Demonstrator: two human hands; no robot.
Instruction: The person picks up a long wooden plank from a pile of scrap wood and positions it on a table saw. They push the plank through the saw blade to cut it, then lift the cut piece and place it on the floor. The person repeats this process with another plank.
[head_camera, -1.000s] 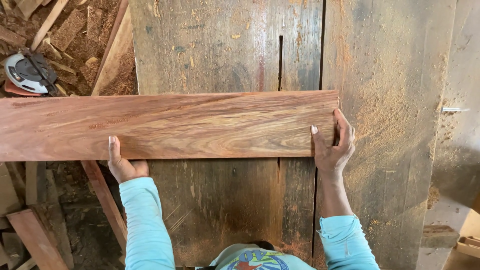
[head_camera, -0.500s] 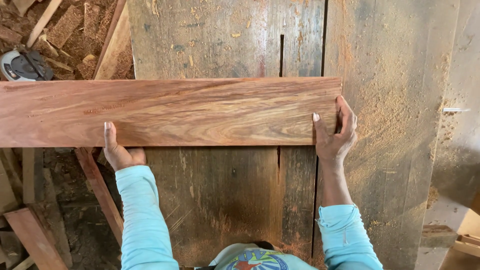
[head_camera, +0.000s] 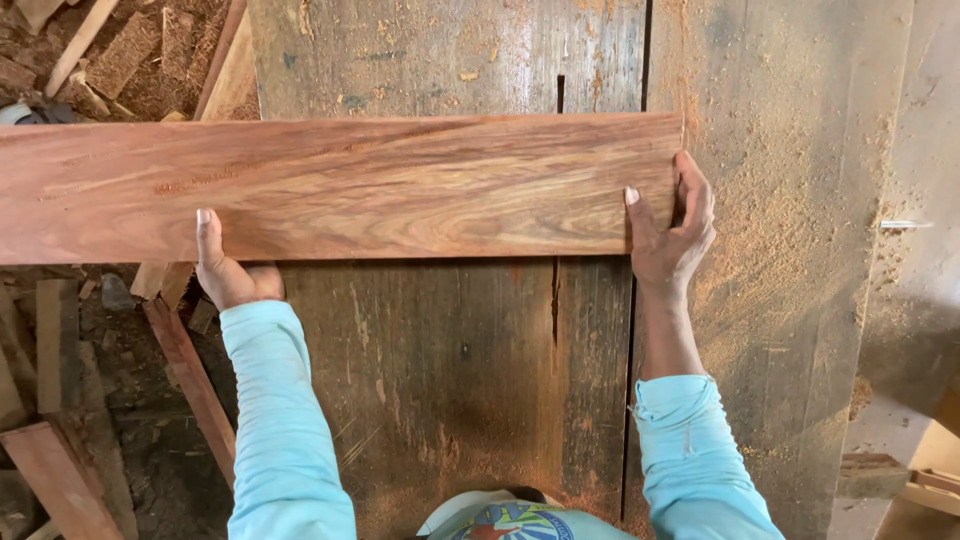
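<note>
Your left hand (head_camera: 232, 272) grips the near edge of 1 reddish board (head_camera: 340, 185); your right hand (head_camera: 668, 228) clasps its end on the workbench (head_camera: 800, 200).

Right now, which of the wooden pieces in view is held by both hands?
The long reddish plank lying crosswise on the sawdust-covered workbench: left hand under its near edge, right hand at its end. Floor scraps lie untouched.

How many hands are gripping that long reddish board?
2. The left hand grips the near edge of the reddish board left of middle; the right hand holds its right end, on the workbench.
</note>
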